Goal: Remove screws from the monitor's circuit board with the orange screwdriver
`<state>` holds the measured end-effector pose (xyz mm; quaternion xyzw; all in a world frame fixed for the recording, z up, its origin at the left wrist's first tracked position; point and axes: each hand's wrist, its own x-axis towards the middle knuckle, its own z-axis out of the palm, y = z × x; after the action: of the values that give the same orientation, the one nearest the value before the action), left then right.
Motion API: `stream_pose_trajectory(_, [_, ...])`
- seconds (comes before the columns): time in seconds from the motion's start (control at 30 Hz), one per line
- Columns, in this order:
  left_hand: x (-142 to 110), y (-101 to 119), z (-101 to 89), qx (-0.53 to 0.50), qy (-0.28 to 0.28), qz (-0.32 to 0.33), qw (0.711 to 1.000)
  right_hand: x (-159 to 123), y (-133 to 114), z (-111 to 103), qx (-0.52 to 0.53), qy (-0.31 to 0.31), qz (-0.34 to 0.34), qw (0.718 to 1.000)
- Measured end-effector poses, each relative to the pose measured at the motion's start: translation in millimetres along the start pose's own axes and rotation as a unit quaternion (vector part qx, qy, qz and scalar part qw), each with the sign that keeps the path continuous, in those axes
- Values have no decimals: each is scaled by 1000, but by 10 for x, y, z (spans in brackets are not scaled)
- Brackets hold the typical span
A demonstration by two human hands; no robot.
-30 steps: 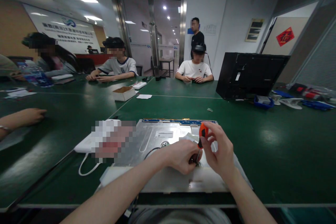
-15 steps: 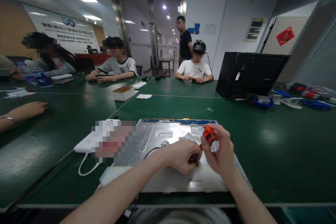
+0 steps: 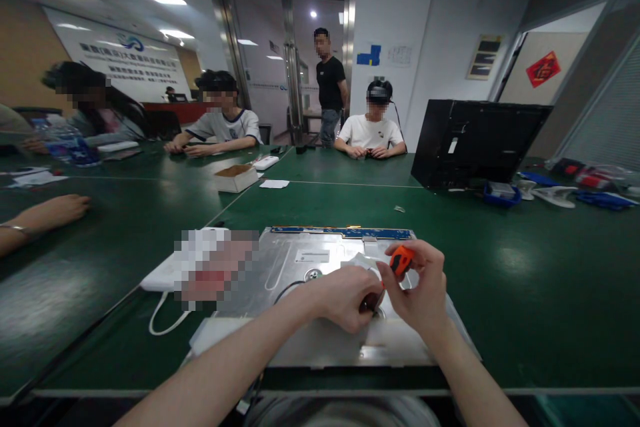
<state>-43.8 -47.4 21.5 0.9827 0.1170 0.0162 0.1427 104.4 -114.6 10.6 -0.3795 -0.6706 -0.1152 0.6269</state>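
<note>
The right hand [image 3: 425,290] pinches an orange screwdriver [image 3: 401,260] with black inlays, its stubby handle tilted above a silver metal panel [image 3: 285,263]. Just left of that grip, the left hand [image 3: 345,297] curls low over the panel; whether it clasps anything I cannot tell. The screwdriver's shaft and tip are mostly hidden.

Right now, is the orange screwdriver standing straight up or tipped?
Tipped. The right hand holds the screwdriver with its handle leaning right, away from the left hand.
</note>
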Motion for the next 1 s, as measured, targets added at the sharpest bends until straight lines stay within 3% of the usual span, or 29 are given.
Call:
stream_pose_trajectory(0.2, [5, -17, 15, -10, 2, 2, 1000, 34, -1, -30, -5, -24, -31, 999])
stream_pose_trajectory(0.47, [1, -19, 12, -21, 3, 5, 1000, 56, -33, -63, -32, -54, -23, 998])
stream_pose_trajectory(0.67, [3, 3, -2, -12, 6, 2, 1000, 4, -10, -22, -51, -13, -4, 999])
stream_pose_trajectory(0.83, [5, 8, -8, -11, 10, 6, 1000, -8, -22, 5, -2, 9, -1, 1000])
stream_pose_trajectory(1.0, [9, -4, 5, -14, 3, 6, 1000, 12, -28, -18, -16, -17, -15, 1000])
